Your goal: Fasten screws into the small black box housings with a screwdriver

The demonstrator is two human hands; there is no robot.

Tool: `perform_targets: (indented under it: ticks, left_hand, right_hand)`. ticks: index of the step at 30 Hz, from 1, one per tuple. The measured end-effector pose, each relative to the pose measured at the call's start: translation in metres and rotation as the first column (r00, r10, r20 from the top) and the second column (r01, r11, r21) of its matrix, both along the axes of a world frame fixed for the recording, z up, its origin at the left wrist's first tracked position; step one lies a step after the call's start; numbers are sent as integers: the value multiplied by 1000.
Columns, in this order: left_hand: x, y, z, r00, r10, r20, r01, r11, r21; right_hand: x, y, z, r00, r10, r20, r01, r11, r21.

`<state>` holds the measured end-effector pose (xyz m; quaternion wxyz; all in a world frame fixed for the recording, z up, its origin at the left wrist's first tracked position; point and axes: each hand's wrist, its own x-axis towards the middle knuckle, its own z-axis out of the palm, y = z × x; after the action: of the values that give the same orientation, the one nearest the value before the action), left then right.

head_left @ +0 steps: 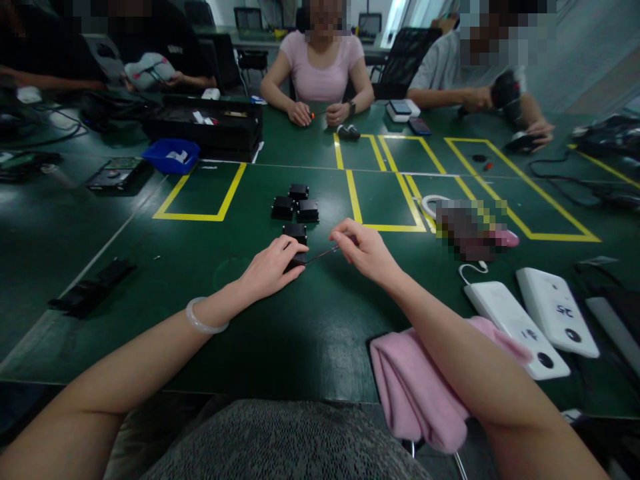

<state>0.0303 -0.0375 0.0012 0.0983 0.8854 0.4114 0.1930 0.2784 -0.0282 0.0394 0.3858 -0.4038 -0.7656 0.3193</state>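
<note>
Green tabletop (330,353): near edge in view, running below the forearms; its near corners are hard to make out.
Left hand (273,265): palm down, thumb and fingers closed about a black piece (296,259), mostly hidden beneath them, between the table's middle and near edge.
Right hand (365,248): fingertips pinching a thin rod (323,255); its upper end is lost within the grip, its lower end reaches the held piece, though whether it touches cannot be told.
Black blocks: one (295,232) just beyond the left fingers, partly covered; three more (299,192) grouped farther from the near edge.
Black parts (93,287): towards the table's left side, too dark to tell their shape.
Pixelated patch (465,230): right of the right hand, masking a thing with a pink end.
White devices: two (515,330) (557,310) towards the near right, the nearer one beside the right forearm.
Pink cloth (413,373): draped over the near edge, partly hidden by the right forearm.
Person opposite (323,70): pink top, face masked, hands resting at the table's far side.
</note>
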Motion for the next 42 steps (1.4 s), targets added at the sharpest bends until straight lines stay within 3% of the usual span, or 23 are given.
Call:
perform_targets:
  ticks: [7,13,21,28,35,42]
  left_hand:
    - [-1,0,1,1000,5,3,-5,1000,-12]
    - [-1,0,1,1000,-3,-3,3,1000,-17]
    - [-2,0,1,1000,0,-1,0,1000,-19]
    - [-1,-1,4,1000,1,-15,-1,1000,-23]
    - [-2,0,2,1000,-4,-11,4,1000,-16]
    - [-2,1,1,1000,-10,5,10,1000,-5]
  right_hand:
    - [0,2,-1,996,43,-74,-49,996,-79]
    - [1,5,-3,999,-10,-46,5,994,-105]
    - [2,6,-5,996,22,-86,-28,997,-73]
    - [2,9,-8,998,-20,-60,13,994,-105]
    - [2,7,-6,996,27,-84,-31,999,-43]
    - [1,8,-7,998,-13,-54,8,995,-97]
